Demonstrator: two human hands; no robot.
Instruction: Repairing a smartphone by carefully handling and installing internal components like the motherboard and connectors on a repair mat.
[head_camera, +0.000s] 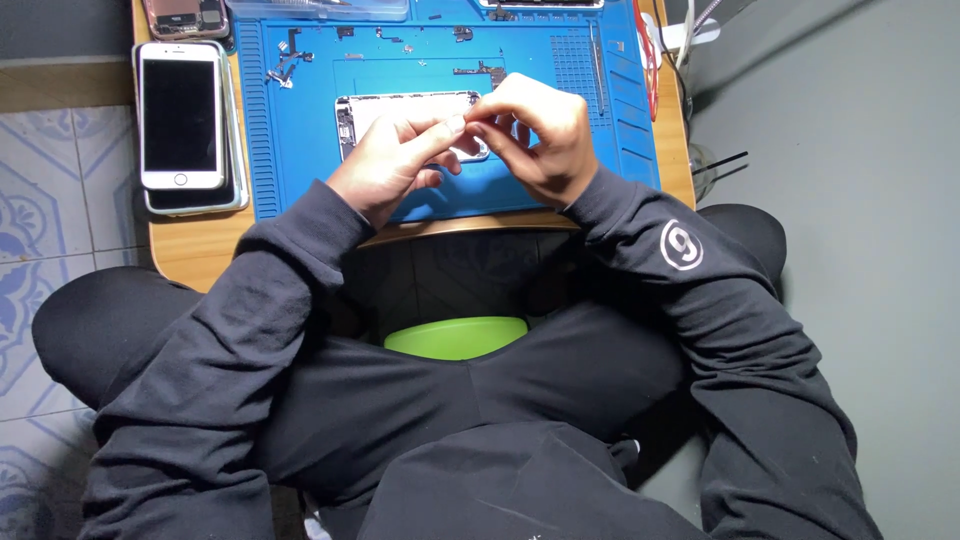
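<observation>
An opened phone body (390, 108) with bare innards lies on a blue work mat (300, 170). My left hand (392, 160) and my right hand (535, 135) meet above its near right part. The fingertips of both pinch together around something very small; what it is cannot be made out. Both wrists rest at the mat's near edge. The hands hide the right half of the phone body.
A white phone (180, 115) lies face up on a stack of other phones at the left of the wooden table (195, 245). Small screws and metal parts (285, 65) are scattered on the mat's far part. Another opened phone (185, 17) sits far left. A green stool (455, 337) shows below.
</observation>
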